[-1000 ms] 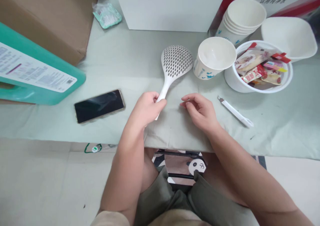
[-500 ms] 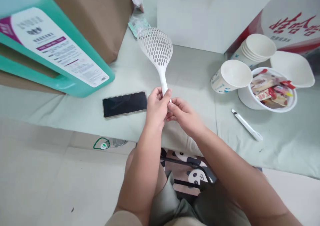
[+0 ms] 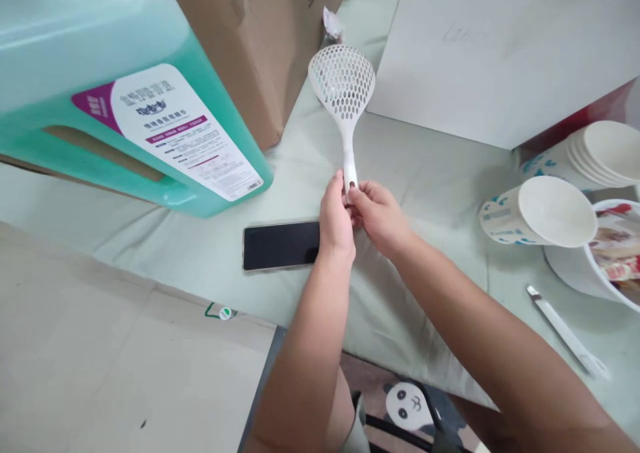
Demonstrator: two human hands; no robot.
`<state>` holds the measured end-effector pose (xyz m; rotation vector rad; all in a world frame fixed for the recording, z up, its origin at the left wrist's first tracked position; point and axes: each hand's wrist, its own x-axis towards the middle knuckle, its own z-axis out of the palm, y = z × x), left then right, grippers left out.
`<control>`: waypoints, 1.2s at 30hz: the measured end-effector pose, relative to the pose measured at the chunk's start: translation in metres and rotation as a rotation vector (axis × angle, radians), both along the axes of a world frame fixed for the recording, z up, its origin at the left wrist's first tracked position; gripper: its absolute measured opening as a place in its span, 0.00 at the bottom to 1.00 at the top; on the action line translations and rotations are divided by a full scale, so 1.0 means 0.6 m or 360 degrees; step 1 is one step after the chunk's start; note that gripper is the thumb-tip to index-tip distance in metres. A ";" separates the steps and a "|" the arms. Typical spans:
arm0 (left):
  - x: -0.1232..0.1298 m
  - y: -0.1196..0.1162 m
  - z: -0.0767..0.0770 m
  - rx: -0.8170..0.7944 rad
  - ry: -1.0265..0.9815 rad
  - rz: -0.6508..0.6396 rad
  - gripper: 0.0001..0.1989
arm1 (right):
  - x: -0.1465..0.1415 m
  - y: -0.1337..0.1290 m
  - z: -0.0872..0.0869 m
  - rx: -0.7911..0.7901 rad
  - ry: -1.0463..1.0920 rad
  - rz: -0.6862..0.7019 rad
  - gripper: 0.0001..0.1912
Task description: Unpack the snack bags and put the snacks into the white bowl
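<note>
A white skimmer [image 3: 343,83] with a bowl full of holes points away from me, its handle toward my body. My right hand [image 3: 381,217] pinches the handle's end, the thumb lying near the hanging hole. Against the handle's left side is my left hand [image 3: 337,218], closed around its lower part; most of its fingers are hidden. Under and left of that hand lies a black-screened phone [image 3: 280,246] on the pale green cloth.
A large green jug [image 3: 220,119] stands at left before a cardboard box [image 3: 265,59]. A white box [image 3: 450,59] is at the back. To the right are a paper cup [image 3: 505,219], stacked cups [image 3: 555,156], a white bowl [image 3: 575,263] of packets and a white utility knife [image 3: 565,329].
The view has shifted, so the table things sit lower and farther right. My left thumb no longer lies across the handle; that hand has turned more edge-on. Both hands stay at the skimmer's handle.
</note>
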<state>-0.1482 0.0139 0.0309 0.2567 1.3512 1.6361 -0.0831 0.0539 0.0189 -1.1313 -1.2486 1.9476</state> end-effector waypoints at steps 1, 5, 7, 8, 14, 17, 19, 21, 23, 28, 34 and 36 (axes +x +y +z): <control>-0.001 0.004 0.000 0.0035 -0.0119 0.0056 0.15 | -0.009 0.014 -0.001 -0.0011 -0.0013 -0.0008 0.12; 0.001 0.019 0.002 0.0200 -0.0318 0.0248 0.16 | -0.049 0.072 0.002 -0.0059 -0.0062 -0.0032 0.12; 0.007 0.025 0.002 0.0260 -0.0339 0.0302 0.20 | -0.070 0.099 0.007 -0.0070 -0.0080 -0.0064 0.13; 0.010 0.028 0.002 0.0284 -0.0363 0.0311 0.22 | -0.081 0.112 0.010 -0.0068 -0.0094 -0.0091 0.13; 0.023 0.032 0.006 0.0164 -0.0424 0.0212 0.31 | -0.151 0.197 0.016 0.0008 -0.0026 -0.0328 0.14; 0.019 0.032 0.011 0.0081 -0.0409 0.0169 0.33 | -0.185 0.239 0.013 -0.0014 -0.0079 -0.0422 0.14; 0.014 0.031 0.012 0.0069 -0.0393 0.0150 0.34 | -0.200 0.257 0.012 -0.0007 -0.0178 -0.0495 0.14; 0.008 0.028 0.012 0.0066 -0.0382 0.0145 0.34 | -0.206 0.266 0.013 -0.0012 -0.0236 -0.0532 0.15; 0.004 0.024 0.011 0.0075 -0.0381 0.0153 0.34 | -0.206 0.268 0.018 -0.0053 -0.0273 -0.0527 0.17; -0.003 0.018 0.009 0.0108 -0.0374 0.0168 0.33 | -0.193 0.264 0.025 -0.0200 -0.0389 -0.0386 0.17; -0.006 0.017 0.011 0.0122 -0.0306 0.0140 0.33 | -0.151 0.238 0.021 -0.0238 -0.0546 -0.0221 0.15; -0.006 0.016 0.013 0.0137 -0.0349 0.0152 0.33 | -0.131 0.215 0.024 -0.0237 -0.0591 -0.0209 0.15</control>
